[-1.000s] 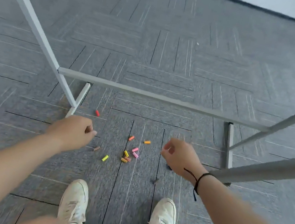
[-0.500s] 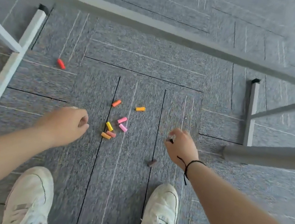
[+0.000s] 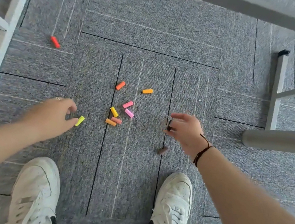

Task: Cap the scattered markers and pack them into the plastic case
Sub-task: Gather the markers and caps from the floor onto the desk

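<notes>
A: While both arms reach down over the grey carpet point(image 3: 156, 34), left hand point(image 3: 51, 114) has loosely curled fingers, thumb tip touching the yellow-green cap point(image 3: 80, 121). Can't tell if it's pinched.

B: Right hand point(image 3: 184, 132)?

A: Pinching a small dark cap point(image 3: 169, 125) between thumb and fingers. Brown cap point(image 3: 162, 150) on the carpet just below it.

B: Other caps?

A: Cluster point(image 3: 120, 113) between the hands: yellow, two pink, salmon, orange. Two more orange ones just beyond. Red cap point(image 3: 55, 41) well apart, near the white table foot point(image 3: 2, 36).

B: Shoes?

A: White sneakers point(image 3: 172, 211) at the bottom.
</notes>
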`<action>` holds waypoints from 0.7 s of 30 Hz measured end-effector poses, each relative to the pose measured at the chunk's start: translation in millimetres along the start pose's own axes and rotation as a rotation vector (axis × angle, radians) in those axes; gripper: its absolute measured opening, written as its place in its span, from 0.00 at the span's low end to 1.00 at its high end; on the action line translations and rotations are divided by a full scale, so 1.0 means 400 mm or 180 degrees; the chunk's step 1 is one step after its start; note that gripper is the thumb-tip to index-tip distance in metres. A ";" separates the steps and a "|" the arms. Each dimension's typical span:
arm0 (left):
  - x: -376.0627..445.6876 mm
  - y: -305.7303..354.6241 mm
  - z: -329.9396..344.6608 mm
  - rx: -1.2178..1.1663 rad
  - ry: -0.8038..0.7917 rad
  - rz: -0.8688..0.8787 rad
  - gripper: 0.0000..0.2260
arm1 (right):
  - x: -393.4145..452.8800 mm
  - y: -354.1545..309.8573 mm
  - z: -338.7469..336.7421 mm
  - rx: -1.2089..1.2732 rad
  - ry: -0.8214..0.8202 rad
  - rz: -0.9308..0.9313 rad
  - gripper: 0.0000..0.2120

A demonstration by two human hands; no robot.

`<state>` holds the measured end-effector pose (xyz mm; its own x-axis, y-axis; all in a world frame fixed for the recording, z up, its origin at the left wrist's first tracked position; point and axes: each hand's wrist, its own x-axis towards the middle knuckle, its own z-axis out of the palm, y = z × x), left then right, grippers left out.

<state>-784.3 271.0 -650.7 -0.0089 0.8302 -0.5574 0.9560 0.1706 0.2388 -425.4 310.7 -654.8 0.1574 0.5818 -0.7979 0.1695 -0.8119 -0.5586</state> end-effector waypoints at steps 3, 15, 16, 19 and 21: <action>0.008 0.009 0.018 -0.0099 -0.0017 0.0066 0.12 | -0.065 -0.014 0.008 0.2179 -0.1032 0.0329 0.14; 0.050 0.018 0.066 -0.0018 -0.0287 0.0217 0.07 | -0.122 -0.024 0.021 0.2506 -0.1896 0.0408 0.21; 0.057 0.016 0.062 0.0030 -0.0351 0.0242 0.06 | -0.121 -0.023 0.022 0.2363 -0.1829 0.0431 0.20; 0.065 0.012 0.050 -0.0142 -0.0492 0.0208 0.04 | -0.112 -0.010 0.025 0.1995 -0.1591 0.0529 0.17; 0.062 0.016 0.034 -0.1175 -0.0610 -0.0077 0.06 | -0.105 -0.002 0.025 0.1847 -0.1426 0.0566 0.15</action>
<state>-774.4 285.3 -673.7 0.0581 0.7158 -0.6959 0.7865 0.3965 0.4735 -442.0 286.4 -622.9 -0.2972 0.4654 -0.8337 -0.3808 -0.8585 -0.3436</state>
